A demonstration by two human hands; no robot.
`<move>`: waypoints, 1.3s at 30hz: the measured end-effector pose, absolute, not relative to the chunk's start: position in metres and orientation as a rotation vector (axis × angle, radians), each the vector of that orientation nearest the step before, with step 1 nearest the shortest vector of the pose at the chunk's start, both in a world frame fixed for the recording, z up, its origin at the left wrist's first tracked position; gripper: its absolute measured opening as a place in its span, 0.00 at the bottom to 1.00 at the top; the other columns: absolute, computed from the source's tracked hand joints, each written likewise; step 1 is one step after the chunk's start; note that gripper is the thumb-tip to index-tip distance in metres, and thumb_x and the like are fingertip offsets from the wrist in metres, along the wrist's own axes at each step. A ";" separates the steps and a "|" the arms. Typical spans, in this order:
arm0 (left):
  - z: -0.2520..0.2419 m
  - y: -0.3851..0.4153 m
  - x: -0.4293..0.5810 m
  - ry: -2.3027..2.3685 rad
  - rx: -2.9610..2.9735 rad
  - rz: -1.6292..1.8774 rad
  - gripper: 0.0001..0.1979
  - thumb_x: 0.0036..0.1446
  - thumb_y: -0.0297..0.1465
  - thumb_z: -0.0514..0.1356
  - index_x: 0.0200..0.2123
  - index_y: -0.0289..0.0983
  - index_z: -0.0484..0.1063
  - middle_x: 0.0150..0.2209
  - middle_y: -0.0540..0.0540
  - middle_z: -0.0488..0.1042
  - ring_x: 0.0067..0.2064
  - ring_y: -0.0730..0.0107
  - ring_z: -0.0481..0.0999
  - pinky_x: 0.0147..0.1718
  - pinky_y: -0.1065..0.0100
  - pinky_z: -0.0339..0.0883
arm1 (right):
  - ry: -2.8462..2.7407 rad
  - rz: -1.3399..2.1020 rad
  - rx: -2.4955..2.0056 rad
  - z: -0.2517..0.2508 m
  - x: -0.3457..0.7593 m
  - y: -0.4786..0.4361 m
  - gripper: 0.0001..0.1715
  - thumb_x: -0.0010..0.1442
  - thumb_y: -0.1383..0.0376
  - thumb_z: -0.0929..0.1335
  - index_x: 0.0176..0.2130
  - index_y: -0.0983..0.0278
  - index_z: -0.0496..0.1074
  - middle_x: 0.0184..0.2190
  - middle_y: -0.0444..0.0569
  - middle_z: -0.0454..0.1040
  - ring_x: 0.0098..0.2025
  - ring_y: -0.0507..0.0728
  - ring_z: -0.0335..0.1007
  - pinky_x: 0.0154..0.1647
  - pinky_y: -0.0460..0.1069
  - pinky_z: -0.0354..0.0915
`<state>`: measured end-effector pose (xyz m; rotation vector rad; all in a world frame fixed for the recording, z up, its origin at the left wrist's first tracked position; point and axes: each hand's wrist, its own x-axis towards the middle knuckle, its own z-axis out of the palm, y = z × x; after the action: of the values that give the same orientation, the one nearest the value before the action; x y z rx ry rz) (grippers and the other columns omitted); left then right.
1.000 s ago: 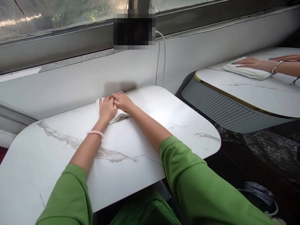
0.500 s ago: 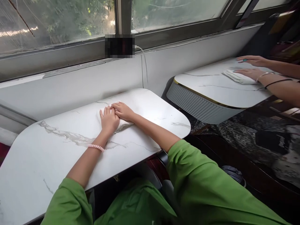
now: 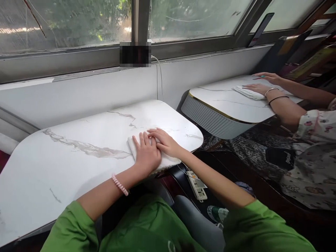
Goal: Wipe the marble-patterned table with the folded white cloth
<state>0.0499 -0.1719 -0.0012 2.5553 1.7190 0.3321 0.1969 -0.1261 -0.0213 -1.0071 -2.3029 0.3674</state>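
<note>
A folded white cloth [image 3: 166, 162] lies on the marble-patterned white table [image 3: 78, 175], its near right part reaching the table's front edge. My left hand [image 3: 148, 154] rests on top of it, fingers stretched out and palm down. Beside and partly over those fingers lies my right hand [image 3: 167, 143], with its fingers extended too. Both palms press the cloth against the tabletop, and much of it is hidden under them. A pink coiled band [image 3: 120, 184] circles my left wrist.
At a second white table [image 3: 225, 105] on the right, another person's hands [image 3: 258, 88] rest on the tabletop and a folded white cloth [image 3: 248, 92]. A power strip [image 3: 196, 187] and a bottle [image 3: 217, 212] lie below. A cable [image 3: 159, 77] hangs from the windowsill.
Both my hands and the cloth have slid toward me and to the right, from mid-table to the front edge. The view has turned slightly right, showing more of the other person.
</note>
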 end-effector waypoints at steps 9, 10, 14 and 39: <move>0.003 -0.167 0.054 1.632 2.544 0.270 0.30 0.65 0.34 0.47 0.66 0.26 0.56 0.69 0.29 0.52 0.71 0.40 0.46 0.65 0.33 0.37 | -2.239 0.444 -1.028 -0.015 0.200 -0.125 0.17 0.57 0.67 0.60 0.46 0.60 0.68 0.54 0.55 0.72 0.58 0.64 0.65 0.62 0.66 0.57; 0.002 -0.164 0.053 1.629 2.544 0.269 0.30 0.65 0.34 0.47 0.66 0.26 0.56 0.69 0.29 0.51 0.71 0.40 0.46 0.65 0.33 0.36 | -2.244 0.438 -1.019 -0.015 0.199 -0.122 0.17 0.56 0.67 0.60 0.46 0.60 0.68 0.54 0.54 0.72 0.57 0.64 0.66 0.61 0.65 0.58; -0.003 -0.145 0.052 1.617 2.556 0.300 0.29 0.64 0.33 0.47 0.66 0.27 0.56 0.69 0.29 0.52 0.71 0.40 0.46 0.65 0.33 0.35 | -2.274 0.399 -1.004 -0.018 0.199 -0.100 0.20 0.54 0.67 0.59 0.46 0.59 0.68 0.52 0.54 0.73 0.55 0.64 0.67 0.59 0.64 0.60; 0.001 0.069 0.044 1.795 2.455 0.599 0.24 0.64 0.28 0.44 0.60 0.32 0.67 0.62 0.31 0.65 0.66 0.47 0.59 0.67 0.36 0.36 | -2.271 0.280 -1.115 -0.015 0.169 0.117 0.17 0.63 0.67 0.56 0.46 0.62 0.68 0.49 0.51 0.75 0.51 0.60 0.67 0.57 0.57 0.60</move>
<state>0.0442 0.0685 0.0012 2.4552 1.7951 0.5987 0.1693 0.1174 -0.0153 -1.1145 -2.2708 0.2797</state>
